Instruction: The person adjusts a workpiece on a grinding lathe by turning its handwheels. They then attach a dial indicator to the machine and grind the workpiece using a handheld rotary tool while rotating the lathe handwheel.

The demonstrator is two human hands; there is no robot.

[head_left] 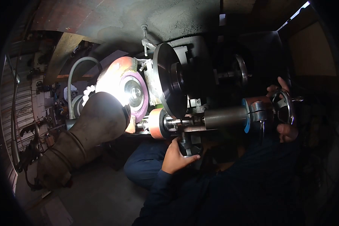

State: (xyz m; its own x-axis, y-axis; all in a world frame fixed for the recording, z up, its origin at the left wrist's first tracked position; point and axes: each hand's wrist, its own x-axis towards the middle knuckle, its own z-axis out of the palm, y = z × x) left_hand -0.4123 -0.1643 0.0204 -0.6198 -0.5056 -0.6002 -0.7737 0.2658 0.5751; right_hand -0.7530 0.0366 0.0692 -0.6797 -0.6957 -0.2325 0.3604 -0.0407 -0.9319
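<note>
My left hand (174,155) is closed around a dark metal knob (186,145) below the machine's spindle, thumb stretched along its lower side. At the right, my right hand (287,132) grips a shiny handwheel (290,108) on the end of the tailstock-like unit; part of that hand lies behind the rim. Between the hands runs a thick steel cylinder (226,118), with a blue collar (246,115) and a clamp lever (262,126) beside it. An orange-banded roller (157,123) sits left of the shaft. Above stands a large dark disc (165,81).
A purple grinding wheel (142,96) in an orange guard (118,67) is lit by a bright lamp in a brown housing (98,116). Another handwheel (242,70) is at the back. A flexible grey hose (70,84) curves at the left, near cluttered shelves.
</note>
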